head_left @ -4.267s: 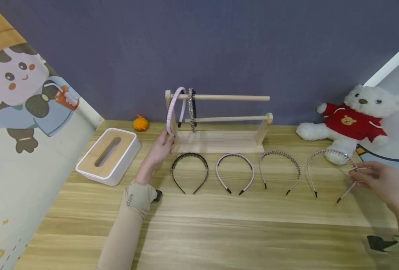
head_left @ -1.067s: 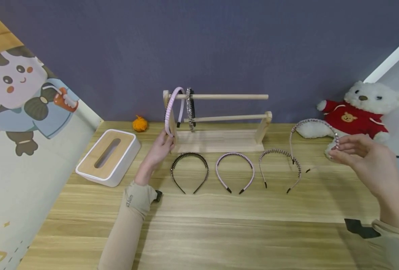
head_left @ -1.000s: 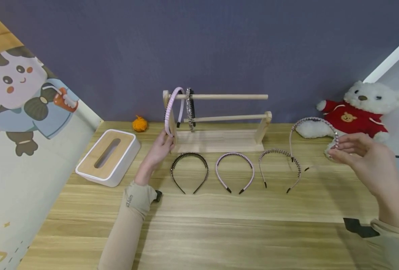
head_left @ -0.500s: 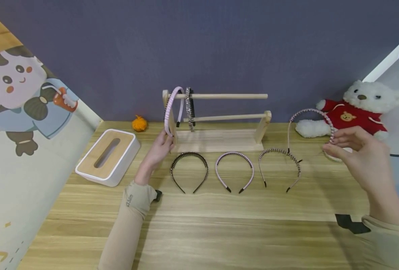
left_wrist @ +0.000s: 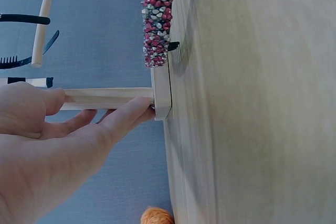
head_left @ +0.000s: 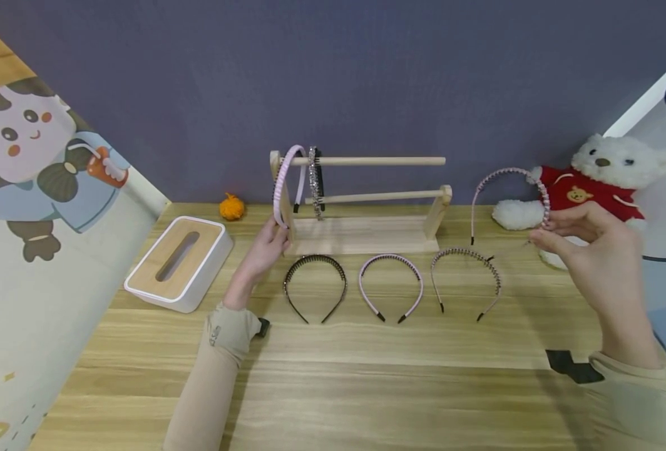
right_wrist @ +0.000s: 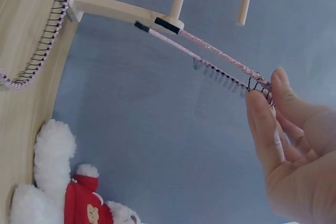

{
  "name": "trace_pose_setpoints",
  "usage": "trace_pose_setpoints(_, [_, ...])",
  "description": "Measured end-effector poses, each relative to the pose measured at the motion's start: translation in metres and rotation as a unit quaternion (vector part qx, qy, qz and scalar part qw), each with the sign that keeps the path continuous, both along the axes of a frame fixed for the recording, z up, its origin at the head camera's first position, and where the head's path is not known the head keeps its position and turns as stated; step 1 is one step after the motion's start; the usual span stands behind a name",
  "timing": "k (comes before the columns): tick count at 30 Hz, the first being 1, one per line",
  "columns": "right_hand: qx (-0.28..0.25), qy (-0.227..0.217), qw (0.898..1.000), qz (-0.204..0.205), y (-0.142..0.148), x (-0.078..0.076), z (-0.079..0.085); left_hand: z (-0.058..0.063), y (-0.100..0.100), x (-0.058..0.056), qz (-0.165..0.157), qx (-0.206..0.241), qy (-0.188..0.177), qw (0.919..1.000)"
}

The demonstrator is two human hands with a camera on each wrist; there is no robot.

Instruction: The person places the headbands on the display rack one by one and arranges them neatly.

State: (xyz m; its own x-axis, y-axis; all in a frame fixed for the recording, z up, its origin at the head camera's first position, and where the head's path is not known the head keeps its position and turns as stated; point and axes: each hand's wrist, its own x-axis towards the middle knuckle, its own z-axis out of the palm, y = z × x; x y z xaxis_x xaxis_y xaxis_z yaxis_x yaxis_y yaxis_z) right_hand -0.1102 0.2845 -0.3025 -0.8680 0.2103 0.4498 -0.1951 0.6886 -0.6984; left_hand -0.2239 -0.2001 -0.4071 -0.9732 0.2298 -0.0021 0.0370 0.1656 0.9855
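Note:
My right hand (head_left: pixel 600 257) pinches a thin pink beaded headband (head_left: pixel 510 170) between thumb and fingers, raised in front of the teddy bear. In the right wrist view both dark tips of this headband (right_wrist: pixel 220 56) point toward the rack. My left hand (head_left: pixel 262 250) grips the left upright of the wooden rack (head_left: pixel 361 235); the left wrist view shows thumb and fingers around that post (left_wrist: pixel 107 94). A light pink headband (head_left: pixel 279 188) and a glittery silver one (head_left: pixel 313 178) hang at the left of the upper bar (head_left: pixel 384 161).
In front of the rack lie a dark headband (head_left: pixel 315 257), a pale pink headband (head_left: pixel 391 257) and a pink beaded headband (head_left: pixel 434 269). A tissue box (head_left: pixel 209 275) stands left, near an orange fuzzy ball (head_left: pixel 231 207). The white teddy bear (head_left: pixel 578 188) sits back right.
The right hand has lifted the beaded headband off the table at the right, carrying it up and leftward toward the rack. The left hand has stayed on the upright.

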Motion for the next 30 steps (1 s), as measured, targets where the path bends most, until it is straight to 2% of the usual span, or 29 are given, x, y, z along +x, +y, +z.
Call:
trace_pose_setpoints(11, [-0.006, 0.012, 1.000, -0.019, -0.013, -0.001, 0.011, 0.000, 0.001, 0.001, 0.002, -0.005, 0.004, 1.0000])
trace_pose_setpoints(20, [-0.019, 0.066, 0.998, -0.003, -0.025, -0.005, 0.019, 0.000, 0.001, 0.001, 0.001, -0.005, 0.006, 1.0000])
trace_pose_setpoints(30, [-0.043, 0.058, 0.997, -0.002, -0.036, -0.010, 0.027, 0.001, 0.001, 0.000, 0.002, -0.001, 0.003, 1.0000])
